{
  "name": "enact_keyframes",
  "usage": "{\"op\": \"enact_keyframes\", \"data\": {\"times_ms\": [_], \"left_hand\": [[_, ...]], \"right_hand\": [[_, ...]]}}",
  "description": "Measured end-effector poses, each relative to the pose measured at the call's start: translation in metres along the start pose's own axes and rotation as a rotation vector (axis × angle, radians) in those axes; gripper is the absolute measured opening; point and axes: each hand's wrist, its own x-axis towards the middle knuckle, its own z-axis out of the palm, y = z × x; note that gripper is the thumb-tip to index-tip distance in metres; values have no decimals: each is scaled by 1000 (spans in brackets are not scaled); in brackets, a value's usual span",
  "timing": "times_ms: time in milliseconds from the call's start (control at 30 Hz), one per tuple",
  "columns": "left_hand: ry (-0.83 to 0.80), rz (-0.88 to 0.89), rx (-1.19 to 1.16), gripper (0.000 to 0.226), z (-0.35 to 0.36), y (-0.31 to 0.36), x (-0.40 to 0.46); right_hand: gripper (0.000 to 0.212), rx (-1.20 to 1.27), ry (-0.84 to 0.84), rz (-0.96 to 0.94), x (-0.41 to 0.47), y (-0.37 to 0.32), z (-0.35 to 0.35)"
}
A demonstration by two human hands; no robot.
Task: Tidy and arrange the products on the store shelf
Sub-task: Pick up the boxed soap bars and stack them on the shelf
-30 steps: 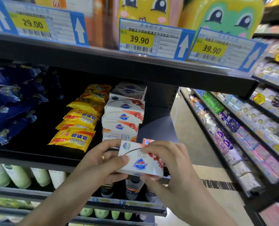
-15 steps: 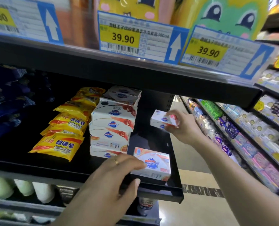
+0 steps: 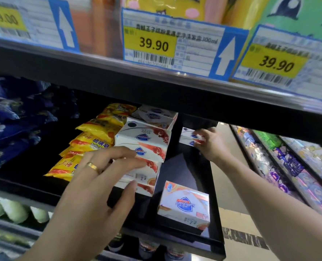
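Gripping small soap box, right hand hides its end, label blurred

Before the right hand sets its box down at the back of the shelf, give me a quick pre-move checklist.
1. Right hand grip on the small white soap box: fingers pinch it; ok.
2. Bare black shelf below that box: ok.
3. Left hand steadying the stack of white-and-red soap boxes: fingers on its front; ok.
4. Stack alignment: top box sits skewed; not ok.
5. Lone white-and-orange soap box at the shelf's front edge, apart from the stack: not ok.
6. Space behind the held box: dark; cannot tell.
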Motion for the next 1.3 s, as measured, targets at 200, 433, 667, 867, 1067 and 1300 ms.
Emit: {"op": "enact_keyframes", "data": {"times_ms": [200, 433, 667, 867, 1067, 1300], "left_hand": [[66, 168, 129, 56, -2, -4, 25], [66, 321, 331, 60, -13, -4, 53], [84, 408, 258, 51, -3, -5, 57], [145, 385, 137, 40, -7, -9, 60], [190, 395, 138, 39, -7, -6, 58], [233, 442, 91, 33, -9, 16, 47]], "right_hand": [[36, 107, 56, -32, -43, -39, -26], [55, 206, -423, -300, -167, -77, -95], [64, 65, -346, -374, -206, -81, -79], [54, 159, -276, -270, -208, -76, -74], [49, 322, -168, -157, -199, -63, -74], [49, 326, -153, -120, -180, -54, -74]]}}
